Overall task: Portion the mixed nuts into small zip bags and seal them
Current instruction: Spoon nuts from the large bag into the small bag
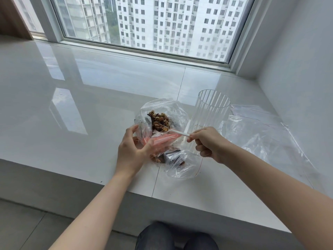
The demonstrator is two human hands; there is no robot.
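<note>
Both hands are seen at work over a white tiled ledge [90, 105]: the left hand [130, 152] is curled round the mouth of a clear bag [144, 121], while a white spoon [177, 132] is pinched in the right hand [207, 143], its tip among the mixed nuts [160, 120] inside. A small zip bag [182, 166] lies just beneath, a ribbed clear cup [210, 112] beside, loose bags [261, 134] further right.

A high-rise apartment interior: a wide glossy white-tiled window ledge [90, 91] runs beneath a large window [149, 24] filling the top of the frame, where white residential tower blocks [180, 24] rise close outside; plain white walls [297, 60] at right.
</note>
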